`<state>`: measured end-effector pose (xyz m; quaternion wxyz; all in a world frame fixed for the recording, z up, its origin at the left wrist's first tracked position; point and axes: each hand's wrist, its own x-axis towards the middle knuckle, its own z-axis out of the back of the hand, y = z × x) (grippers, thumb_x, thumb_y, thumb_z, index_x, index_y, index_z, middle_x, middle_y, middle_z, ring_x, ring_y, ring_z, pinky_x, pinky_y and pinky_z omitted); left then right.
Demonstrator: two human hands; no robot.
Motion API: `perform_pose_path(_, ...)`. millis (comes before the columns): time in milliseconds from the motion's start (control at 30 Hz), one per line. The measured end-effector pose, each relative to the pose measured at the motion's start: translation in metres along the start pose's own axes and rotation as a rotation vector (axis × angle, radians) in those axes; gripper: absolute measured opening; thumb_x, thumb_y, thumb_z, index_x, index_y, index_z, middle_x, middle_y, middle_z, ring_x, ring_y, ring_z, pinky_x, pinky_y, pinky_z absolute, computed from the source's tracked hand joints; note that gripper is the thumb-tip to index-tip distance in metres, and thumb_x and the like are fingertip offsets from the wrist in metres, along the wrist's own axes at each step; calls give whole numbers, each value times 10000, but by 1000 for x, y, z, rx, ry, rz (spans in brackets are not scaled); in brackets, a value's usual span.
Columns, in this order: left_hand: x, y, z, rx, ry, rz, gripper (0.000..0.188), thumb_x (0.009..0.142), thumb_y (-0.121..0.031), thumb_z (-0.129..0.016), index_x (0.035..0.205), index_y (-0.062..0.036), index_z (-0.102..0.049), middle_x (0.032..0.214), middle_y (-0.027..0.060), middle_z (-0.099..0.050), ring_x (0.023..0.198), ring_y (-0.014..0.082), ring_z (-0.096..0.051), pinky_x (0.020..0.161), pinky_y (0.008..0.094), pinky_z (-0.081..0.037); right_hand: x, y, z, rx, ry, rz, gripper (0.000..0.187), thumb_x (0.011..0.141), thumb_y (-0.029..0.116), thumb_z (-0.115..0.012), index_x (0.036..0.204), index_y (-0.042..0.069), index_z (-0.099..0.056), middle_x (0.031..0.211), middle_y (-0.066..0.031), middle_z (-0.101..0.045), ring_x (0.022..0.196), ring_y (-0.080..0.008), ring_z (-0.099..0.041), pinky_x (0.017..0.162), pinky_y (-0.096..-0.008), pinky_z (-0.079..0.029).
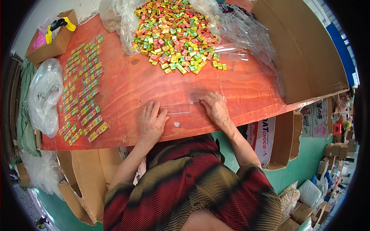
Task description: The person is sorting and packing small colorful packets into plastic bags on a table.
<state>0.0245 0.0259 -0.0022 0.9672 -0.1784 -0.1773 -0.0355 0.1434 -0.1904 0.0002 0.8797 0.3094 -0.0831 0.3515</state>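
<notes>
On the red wooden table, a narrow clear plastic tray (178,109) lies lengthwise between my hands. My left hand (152,122) rests palm down at its left end, fingers extended and slightly apart. Bent fingers of my right hand (216,108) pinch the edge of another clear plastic tray (196,94), just beyond the first one's right end; part of it is hidden under the hand. Nearer to me is a small white chip (177,124). Farther back spreads a big heap of small red, yellow and green boxes (177,42), out of reach of both hands.
Filled trays (89,92) of the small boxes stand in rows at the left. Empty clear trays (246,30) are piled at the back right beside a large cardboard box (304,50). A carton (54,46) and plastic bag (46,96) flank the left edge. Open cartons (90,177) sit below.
</notes>
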Motion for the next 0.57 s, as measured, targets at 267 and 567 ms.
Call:
perform_pose_path(267, -12, 7, 8, 37, -7, 38, 321, 754, -172, -626, 1036, -27, -575, 1206, 192, -454, 1165, 370, -395, 971, 508, -279, -8, 1, 14, -27, 59, 13, 177, 684, 66, -654, 855, 76, -610, 860, -99, -550, 819, -294, -517, 734, -377, -417)
perform_pose_path(567, -14, 7, -2, 49, 16, 22, 449, 754, -236, -632, 1140, -35, -521, 1274, 201, -388, 1226, 395, -318, 976, 578, -228, 47, -89, 46, -357, -58, -234, 377, 726, 70, -592, 1101, 87, -553, 1110, -144, -532, 990, -284, -493, 829, -437, -392)
